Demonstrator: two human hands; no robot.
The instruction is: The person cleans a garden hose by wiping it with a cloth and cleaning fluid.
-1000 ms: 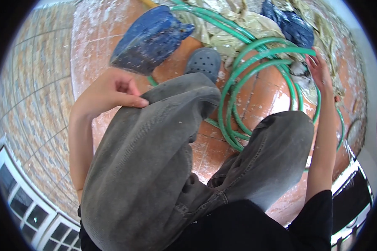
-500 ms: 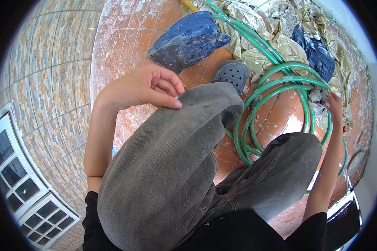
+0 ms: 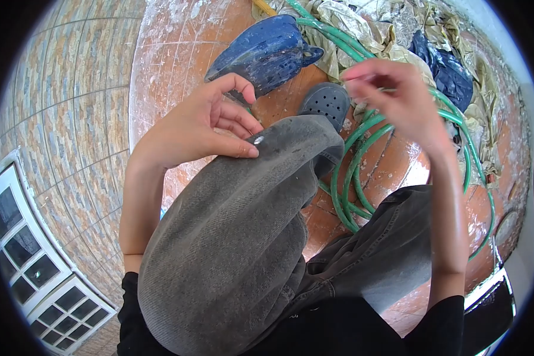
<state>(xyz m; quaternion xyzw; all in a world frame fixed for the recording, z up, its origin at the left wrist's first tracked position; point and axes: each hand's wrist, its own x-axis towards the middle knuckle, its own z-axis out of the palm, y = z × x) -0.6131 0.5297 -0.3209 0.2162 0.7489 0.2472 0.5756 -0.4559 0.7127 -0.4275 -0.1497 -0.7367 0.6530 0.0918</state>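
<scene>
My left hand [image 3: 204,121] rests by the raised knee of the grey trousers [image 3: 231,231], its fingers apart and the thumb touching the cloth. A small white speck [image 3: 258,140] lies on the knee just beyond that thumb. In the air to the right is my right hand [image 3: 397,98], slightly blurred, with thumb and fingertips drawn together. Whether something tiny sits between those fingertips I cannot make out. Behind this hand lies a coiled green hose [image 3: 362,178], partly covered by the forearm.
A paint-stained blue plastic container [image 3: 261,53] lies on the reddish tiled floor [image 3: 184,65], beside a grey clog [image 3: 326,104]. Crumpled beige sheeting [image 3: 356,29] and a dark blue plastic bag [image 3: 448,74] are heaped at upper right. A white-framed window [image 3: 35,237] stands at left.
My right hand has come up and left from beside the hose and bag to above the coil. The left hand's fingers have spread, uncovering the white speck on the knee.
</scene>
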